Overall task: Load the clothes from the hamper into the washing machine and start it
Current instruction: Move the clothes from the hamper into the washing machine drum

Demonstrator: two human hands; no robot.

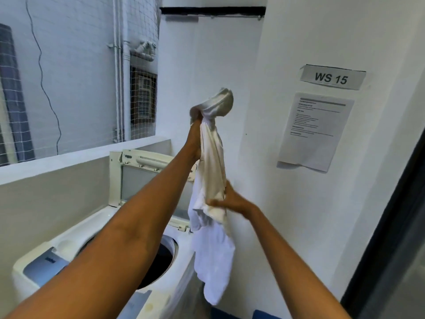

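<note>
— Where was the white garment at that moment?

— It hung in the air above and just to the right of the washing machine, well clear of the drum opening. The top end was bunched into a knot and the tail drooped down past the machine's right edge.

— How did it look to handle?

— Soft and light, I'd judge. It draped in loose folds with no stiffness at all, and one hand carried its whole length without strain. Nothing fragile about it. The trouble with cloth like that is sprawl: the loose tail could catch on the machine's rim instead of dropping in.

— And the hold?

— The left hand was raised high above the machine, fingers closed tight on the bunched top. The right hand sat lower, at the garment's middle, fingers pinched together on a fold. To my eye that was the sensible place: gather the middle and the tail would follow.

— Was the machine ready?

— The lid stood open behind the opening, and something dark lay in the drum. The control panel sat at the machine's near-left end. The hamper was not in view.
</note>
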